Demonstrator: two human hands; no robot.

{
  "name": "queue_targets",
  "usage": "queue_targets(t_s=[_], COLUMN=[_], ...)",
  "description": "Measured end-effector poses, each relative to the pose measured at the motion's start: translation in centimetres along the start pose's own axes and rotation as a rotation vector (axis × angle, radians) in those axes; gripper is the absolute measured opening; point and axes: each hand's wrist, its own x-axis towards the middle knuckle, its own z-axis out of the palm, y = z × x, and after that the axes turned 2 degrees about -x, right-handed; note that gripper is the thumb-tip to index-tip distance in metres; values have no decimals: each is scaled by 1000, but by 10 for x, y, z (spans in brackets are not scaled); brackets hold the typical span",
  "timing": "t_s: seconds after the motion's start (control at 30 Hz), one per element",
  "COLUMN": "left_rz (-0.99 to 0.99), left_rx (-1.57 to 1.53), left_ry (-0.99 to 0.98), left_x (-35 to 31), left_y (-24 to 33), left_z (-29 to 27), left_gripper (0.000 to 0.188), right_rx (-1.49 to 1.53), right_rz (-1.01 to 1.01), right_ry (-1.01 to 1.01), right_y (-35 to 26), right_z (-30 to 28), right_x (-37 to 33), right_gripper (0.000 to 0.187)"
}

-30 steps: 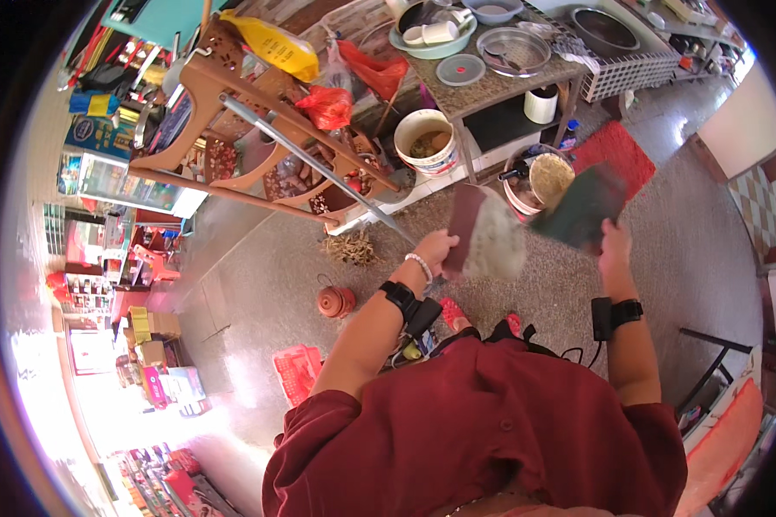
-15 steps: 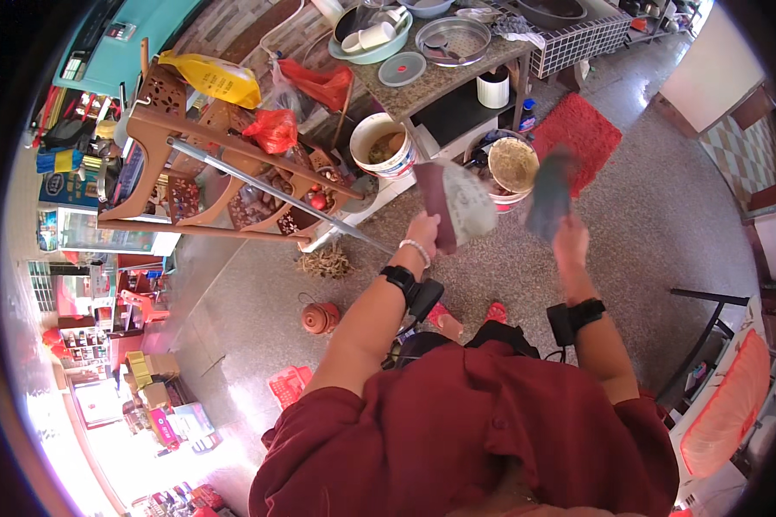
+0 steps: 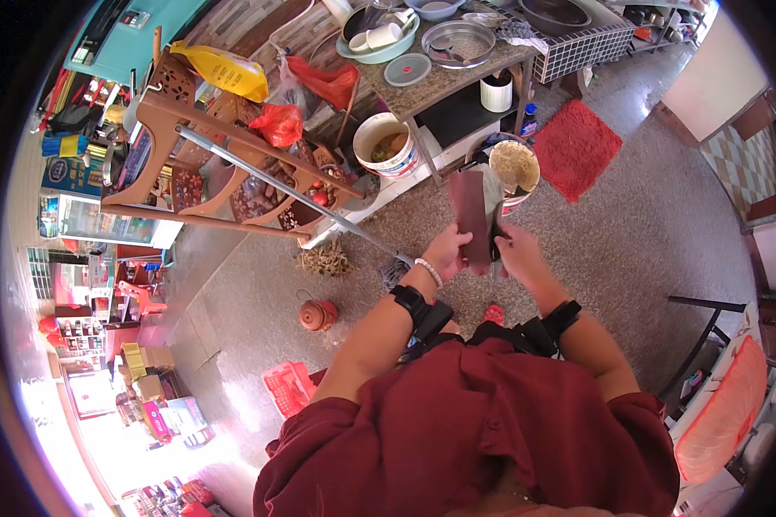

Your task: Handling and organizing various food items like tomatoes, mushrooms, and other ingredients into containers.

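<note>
Two hands close together in my head view, above floor [image 3: 612, 250]. Left hand [image 3: 446, 250] grasping maroon-and-pale flat piece [image 3: 471, 220] near its lower end, thumb on maroon face. Right hand [image 3: 519, 254] gripping dark thin piece [image 3: 497, 233], nearly edge-on to me, just beside pale part; whether pieces touch, I can't tell. Both pieces ahead of maroon shirt [image 3: 457, 422]. Tan-insided container [image 3: 513, 164] beyond them; red mat [image 3: 578, 151] right of it; table [image 3: 448, 82] farther back, carrying round metal tray [image 3: 459, 43].
</note>
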Motion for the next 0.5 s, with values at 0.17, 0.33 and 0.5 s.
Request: queue_targets(t_s=[0.17, 0.33, 0.5], left_rz=[-26, 97, 122], left_rx=[-168, -35, -30], left_ry=[-118, -42, -72], left_x=[-7, -19, -35], left_y=[-8, -10, -14], left_z=[0, 6, 16], left_gripper=[36, 41, 33], right_rx=[-412, -170, 115], right_rz=[-476, -445, -320], right_ry=[252, 17, -55], right_y=[1, -8, 7], right_z=[22, 37, 36], right_x=[-13, -18, -7], right_gripper=[21, 19, 20])
